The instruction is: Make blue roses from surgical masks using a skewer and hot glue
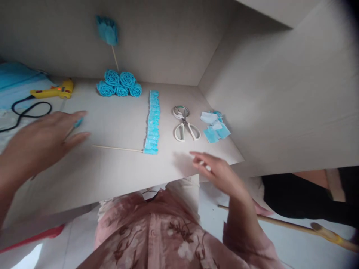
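My left hand [54,138] is over the left part of the table, thumb and forefinger stretched apart. Between them shows a small blue tip [79,122] on a thin stick that runs under the hand; no grip on it is visible. Near the table's front edge hovers my right hand [213,170], blurred, its forefinger extended and the other fingers loosely bent. Small pale spots at its fingers cannot be made out. Between the hands lies a pleated blue strip [153,121], with a thin wooden stick [117,148] touching its near end.
White-handled scissors [184,123] and blue and white scraps [215,126] lie right. Several rolled blue rosettes [122,83] are stacked at the back, a blue flower [108,31] on a stick rising behind. A yellow glue gun [54,90] with black cord lies left, beside blue sheets [21,82].
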Motion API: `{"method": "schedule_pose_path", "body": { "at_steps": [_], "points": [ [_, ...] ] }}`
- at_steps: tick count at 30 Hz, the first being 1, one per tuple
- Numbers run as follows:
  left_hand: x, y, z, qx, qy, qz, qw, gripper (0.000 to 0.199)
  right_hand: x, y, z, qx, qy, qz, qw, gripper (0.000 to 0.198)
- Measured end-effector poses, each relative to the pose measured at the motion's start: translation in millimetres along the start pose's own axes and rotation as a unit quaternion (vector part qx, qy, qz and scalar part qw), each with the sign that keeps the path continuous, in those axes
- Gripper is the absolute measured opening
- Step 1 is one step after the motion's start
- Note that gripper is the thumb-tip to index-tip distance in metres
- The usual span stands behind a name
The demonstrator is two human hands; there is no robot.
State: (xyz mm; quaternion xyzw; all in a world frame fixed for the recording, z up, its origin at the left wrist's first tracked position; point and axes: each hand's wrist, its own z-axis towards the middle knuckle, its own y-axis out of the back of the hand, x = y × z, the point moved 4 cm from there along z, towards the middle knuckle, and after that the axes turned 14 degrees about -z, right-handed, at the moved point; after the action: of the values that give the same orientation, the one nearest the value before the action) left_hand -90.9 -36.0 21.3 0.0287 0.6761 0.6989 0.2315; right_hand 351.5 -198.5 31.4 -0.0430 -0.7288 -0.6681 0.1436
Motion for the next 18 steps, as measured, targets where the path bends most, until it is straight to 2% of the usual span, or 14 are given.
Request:
{"method": "schedule_pose_path", "body": {
  "at_steps": [2,4,7,11,18],
  "points": [
    [-39.0,-6.0,0.0,0.021,-0.089,-0.005,0.996,0.068,-9.2,5.7,38.6,-0.079,-0.023,-0.043,0.996,0.045],
    [-64.4,-20.6,-0.3,0.075,-0.148,-0.008,0.986,0.06,-16.6,2.1,74.9,-0.116,-0.063,-0.142,0.981,0.051],
    [-80.0,-41.1,2.6,0.108,-0.184,0.007,0.977,0.051,-21.5,-10.1,111.4,-0.094,-0.125,-0.256,0.954,0.057],
    [-85.2,-56.6,11.2,0.12,-0.207,0.025,0.971,0.041,-17.8,-19.4,127.8,-0.062,-0.14,-0.312,0.938,0.063],
    [-94.4,-64.3,24.8,0.103,-0.218,0.019,0.97,0.028,-12.1,-19.8,129.8,-0.053,-0.156,-0.297,0.941,0.063]
  ]
}}
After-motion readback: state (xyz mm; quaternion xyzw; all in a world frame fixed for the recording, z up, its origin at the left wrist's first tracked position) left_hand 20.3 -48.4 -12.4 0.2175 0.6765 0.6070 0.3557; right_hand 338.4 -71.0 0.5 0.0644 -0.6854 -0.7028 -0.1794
